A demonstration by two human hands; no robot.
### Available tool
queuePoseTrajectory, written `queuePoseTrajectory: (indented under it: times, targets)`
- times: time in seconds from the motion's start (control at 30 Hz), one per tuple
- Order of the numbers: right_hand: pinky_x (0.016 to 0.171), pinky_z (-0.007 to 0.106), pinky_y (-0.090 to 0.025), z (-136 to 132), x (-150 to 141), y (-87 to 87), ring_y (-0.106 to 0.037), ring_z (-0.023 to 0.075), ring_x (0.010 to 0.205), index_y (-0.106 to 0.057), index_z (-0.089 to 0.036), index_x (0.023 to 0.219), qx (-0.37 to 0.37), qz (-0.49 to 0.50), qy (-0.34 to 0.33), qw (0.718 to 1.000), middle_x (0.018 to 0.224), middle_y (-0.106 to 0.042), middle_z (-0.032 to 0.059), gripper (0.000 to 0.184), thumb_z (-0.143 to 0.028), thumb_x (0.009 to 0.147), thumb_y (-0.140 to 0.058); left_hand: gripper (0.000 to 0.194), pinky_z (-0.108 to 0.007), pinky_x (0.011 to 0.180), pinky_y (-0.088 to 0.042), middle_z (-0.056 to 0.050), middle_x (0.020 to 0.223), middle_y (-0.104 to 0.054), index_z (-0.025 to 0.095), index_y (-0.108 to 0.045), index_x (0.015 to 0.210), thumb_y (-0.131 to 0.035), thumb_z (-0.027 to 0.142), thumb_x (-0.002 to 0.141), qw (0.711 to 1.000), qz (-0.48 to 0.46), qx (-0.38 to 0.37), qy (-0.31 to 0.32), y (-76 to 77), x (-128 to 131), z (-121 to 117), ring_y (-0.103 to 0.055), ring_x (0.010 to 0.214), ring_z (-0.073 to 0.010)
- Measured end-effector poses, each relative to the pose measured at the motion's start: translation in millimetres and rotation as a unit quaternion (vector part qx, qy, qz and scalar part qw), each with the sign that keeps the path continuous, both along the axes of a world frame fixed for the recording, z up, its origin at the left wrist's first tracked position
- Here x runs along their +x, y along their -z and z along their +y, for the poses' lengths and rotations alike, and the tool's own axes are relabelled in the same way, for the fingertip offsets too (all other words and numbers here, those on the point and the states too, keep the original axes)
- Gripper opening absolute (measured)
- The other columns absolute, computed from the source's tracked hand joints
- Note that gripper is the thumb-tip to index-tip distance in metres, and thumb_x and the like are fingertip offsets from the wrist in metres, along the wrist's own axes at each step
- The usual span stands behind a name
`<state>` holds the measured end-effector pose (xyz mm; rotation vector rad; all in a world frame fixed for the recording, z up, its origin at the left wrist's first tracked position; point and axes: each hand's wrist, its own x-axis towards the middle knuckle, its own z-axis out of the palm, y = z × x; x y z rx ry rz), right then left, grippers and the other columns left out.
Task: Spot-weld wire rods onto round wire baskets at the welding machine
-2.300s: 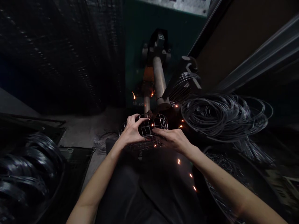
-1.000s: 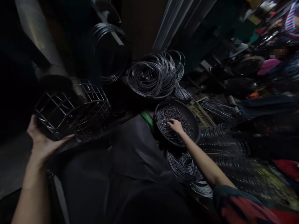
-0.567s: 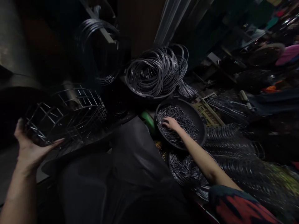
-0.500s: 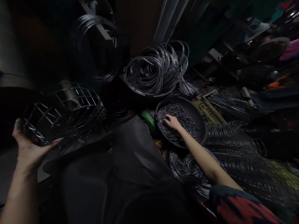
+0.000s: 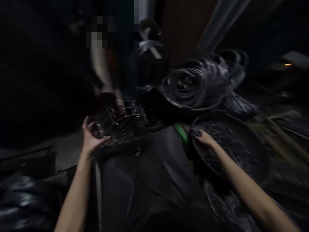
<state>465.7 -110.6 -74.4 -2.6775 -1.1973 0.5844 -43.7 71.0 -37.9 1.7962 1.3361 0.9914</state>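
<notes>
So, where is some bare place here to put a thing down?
The grey floor patch left of the left hand, beside the wire basket it holds, looks bare. The dark cloth between the arms also. Right side is crowded: the right hand is in the pan of wire pieces, with wire coils behind.

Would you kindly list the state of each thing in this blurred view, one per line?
Left hand: gripping the wire basket's near edge.
Wire basket: tilted on its side, held.
Right hand: fingers down among short wire pieces; grip unclear.
Black bowl: holding short wire pieces.
Wire rings: piled behind the bowl.
</notes>
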Motion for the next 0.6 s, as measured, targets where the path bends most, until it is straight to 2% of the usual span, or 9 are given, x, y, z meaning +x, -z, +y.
queuePoseTrajectory:
  times: [0.1, 0.13, 0.2, 0.23, 0.33, 0.4, 0.47, 0.53, 0.6]
  targets:
    - [0.068, 0.051, -0.055, -11, -18, -34.8, -0.067, 0.036, 0.074, -0.07, -0.033, 0.09, 0.04, 0.039, -0.023, 0.998, 0.075, -0.069, 0.0151, 0.03, -0.051, 0.078, -0.049, 0.121, -0.04, 0.095, -0.049, -0.012, 0.134, -0.038, 0.03, -0.017, 0.14, -0.081, 0.066, 0.044, 0.999, 0.008, 0.049, -0.004, -3.2, 2, -24, -0.045, 0.125, -0.0291]
    - [0.063, 0.051, -0.054, -14, -26, -49.7, -0.066, 0.0362, 0.071, -0.069, -0.041, 0.079, 0.109, 0.081, -0.002, 0.991, 0.072, -0.068, 0.0136, 0.023, -0.055, 0.076, -0.051, 0.119, -0.04, 0.098, -0.046, -0.013, 0.134, -0.037, 0.028, -0.021, 0.14, -0.083, 0.062, 0.045, 0.997, 0.023, 0.072, 0.011, -5.1, 3, -31, -0.044, 0.125, -0.029]
    - [0.059, 0.047, -0.053, -13, -54, -84.7, -0.067, 0.0337, 0.075, -0.068, -0.046, 0.076, 0.154, 0.231, -0.036, 0.96, 0.08, -0.07, 0.0104, 0.012, -0.056, 0.071, -0.061, 0.111, -0.044, 0.103, -0.042, -0.013, 0.133, -0.036, 0.025, -0.03, 0.137, -0.086, 0.053, 0.046, 0.991, 0.058, 0.111, 0.041, -11.3, 6, -43, -0.042, 0.125, -0.0301]
    - [0.06, 0.044, -0.053, -10, -73, -103.2, -0.067, 0.0315, 0.077, -0.07, -0.046, 0.079, 0.164, 0.275, -0.056, 0.946, 0.085, -0.071, 0.0097, 0.015, -0.055, 0.069, -0.066, 0.105, -0.046, 0.104, -0.04, -0.012, 0.131, -0.036, 0.025, -0.036, 0.135, -0.087, 0.049, 0.046, 0.988, 0.073, 0.124, 0.046, -15.9, 9, -49, -0.041, 0.125, -0.0307]
    - [0.069, 0.037, -0.053, 15, -140, -147.0, -0.067, 0.0266, 0.077, -0.072, -0.026, 0.079, 0.046, 0.404, -0.178, 0.896, 0.082, -0.071, 0.0085, 0.028, -0.052, 0.067, -0.074, 0.083, -0.05, 0.103, -0.039, -0.01, 0.129, -0.033, 0.025, -0.052, 0.125, -0.087, 0.042, 0.051, 0.982, 0.117, 0.145, 0.036, -33.9, 18, -63, -0.038, 0.123, -0.0318]
    - [0.067, 0.032, -0.051, 40, -179, -158.7, -0.065, 0.0207, 0.071, -0.072, -0.019, 0.084, -0.029, 0.471, -0.25, 0.846, 0.076, -0.07, 0.006, 0.032, -0.048, 0.071, -0.071, 0.071, -0.052, 0.103, -0.038, -0.01, 0.13, -0.031, 0.026, -0.059, 0.119, -0.085, 0.039, 0.055, 0.974, 0.15, 0.159, 0.053, -45.6, 25, -68, -0.035, 0.123, -0.033]
    - [0.064, 0.028, -0.05, 63, -207, -159.0, -0.063, 0.0168, 0.068, -0.071, -0.016, 0.089, -0.062, 0.493, -0.288, 0.819, 0.076, -0.069, 0.0043, 0.029, -0.041, 0.077, -0.064, 0.066, -0.054, 0.103, -0.036, -0.011, 0.131, -0.029, 0.027, -0.06, 0.119, -0.083, 0.041, 0.058, 0.964, 0.176, 0.178, 0.088, -53.6, 32, -70, -0.033, 0.124, -0.035]
    - [0.065, 0.027, -0.049, 77, -225, -153.9, -0.064, 0.0163, 0.07, -0.072, -0.015, 0.091, -0.031, 0.437, -0.329, 0.837, 0.079, -0.07, 0.004, 0.025, -0.032, 0.079, -0.059, 0.066, -0.056, 0.102, -0.034, -0.012, 0.131, -0.029, 0.027, -0.06, 0.12, -0.081, 0.044, 0.06, 0.955, 0.193, 0.197, 0.11, -57.1, 38, -71, -0.032, 0.124, -0.036]
    - [0.07, 0.028, -0.049, 80, -237, -147.2, -0.065, 0.0183, 0.075, -0.072, -0.015, 0.096, 0.05, 0.295, -0.4, 0.866, 0.086, -0.072, 0.0052, 0.026, -0.027, 0.081, -0.055, 0.067, -0.057, 0.102, -0.033, -0.013, 0.131, -0.028, 0.027, -0.059, 0.122, -0.08, 0.044, 0.061, 0.95, 0.203, 0.206, 0.118, -57.1, 41, -71, -0.032, 0.124, -0.0362]
